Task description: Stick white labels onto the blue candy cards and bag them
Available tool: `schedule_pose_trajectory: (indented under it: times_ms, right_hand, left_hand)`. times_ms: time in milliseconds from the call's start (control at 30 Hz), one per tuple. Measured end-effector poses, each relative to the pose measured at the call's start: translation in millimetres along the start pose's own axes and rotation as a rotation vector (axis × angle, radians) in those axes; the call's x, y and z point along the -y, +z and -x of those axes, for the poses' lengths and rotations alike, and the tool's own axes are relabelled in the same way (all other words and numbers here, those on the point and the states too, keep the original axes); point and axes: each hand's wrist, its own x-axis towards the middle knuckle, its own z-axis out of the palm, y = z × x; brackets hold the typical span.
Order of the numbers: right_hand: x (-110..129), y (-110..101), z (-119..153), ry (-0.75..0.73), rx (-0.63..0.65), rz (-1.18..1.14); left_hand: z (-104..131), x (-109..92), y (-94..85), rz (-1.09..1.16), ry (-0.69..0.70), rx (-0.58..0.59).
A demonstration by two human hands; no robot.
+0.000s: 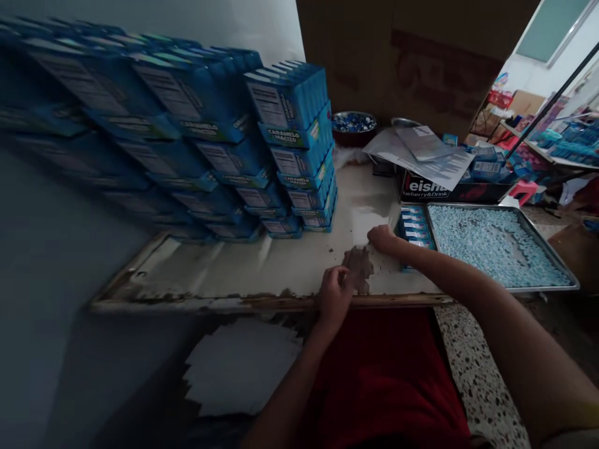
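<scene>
We note our right hand, fingers curled together on the counter, nearer the small boxes just at its 3 o'clock, long axes running left-right; left hand loosely closed, empty.

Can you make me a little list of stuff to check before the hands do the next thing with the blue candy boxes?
1. Left hand free: cannot tell; it rests at the table edge with fingers curled, too blurred to see whether it holds something.
2. Right hand free: cannot tell; it lies on the table beside the small blue packs.
3. Tray of blue candies flat on the table: ok.
4. Stack of blue boxes standing straight: ok, the rows look even.
5. Bare table between the hands and the stack: ok.
6. Table surface sound: not ok, paint has peeled near the hands.
</scene>
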Motion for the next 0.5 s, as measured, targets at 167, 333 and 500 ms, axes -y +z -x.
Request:
schedule_pose_trajectory:
  times_ms: [167,333,500]
  right_hand:
    - [-4,8,-12,0.080,0.032,0.041]
    - [-11,30,-23,0.086,0.085,0.066]
    - [-27,25,-44,0.019,0.081,-0.025]
  left_hand:
    - [19,-3,-6.7,-0.038,0.099,0.021]
    - [26,4,-9.2,-0.071,0.142,0.005]
    - [7,-6,-2.5,-0.110,0.117,-0.016]
